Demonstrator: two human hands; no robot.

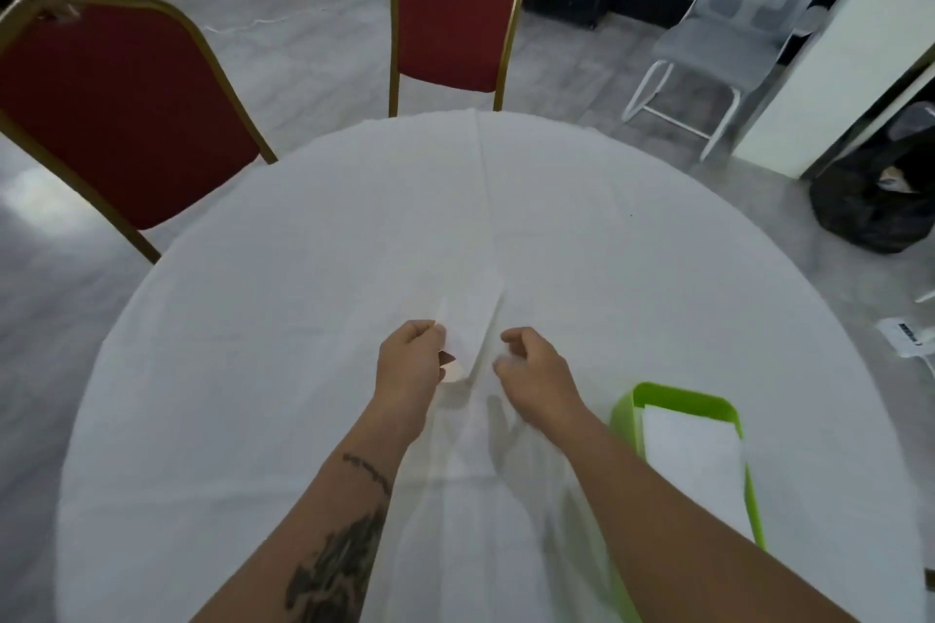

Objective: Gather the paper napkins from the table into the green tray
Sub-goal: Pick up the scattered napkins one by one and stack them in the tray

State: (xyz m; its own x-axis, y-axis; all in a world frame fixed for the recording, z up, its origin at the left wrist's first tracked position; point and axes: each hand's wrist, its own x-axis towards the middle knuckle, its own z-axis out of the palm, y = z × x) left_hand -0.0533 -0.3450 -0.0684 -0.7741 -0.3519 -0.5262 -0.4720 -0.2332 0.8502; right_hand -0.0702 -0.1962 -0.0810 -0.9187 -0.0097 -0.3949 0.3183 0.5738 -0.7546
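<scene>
**Napkin held at frame centre, tray at lower right**

A white paper napkin (473, 334) is pinched at its left edge by the left hand (411, 359); the right hand (531, 372) is curled at its right edge — whether paper is gripped cannot be told. The green tray (627, 407), napkins inside, sits lower right. Bare tabletop (506, 218) lies beyond, toward two red chairs (455, 10).
</scene>
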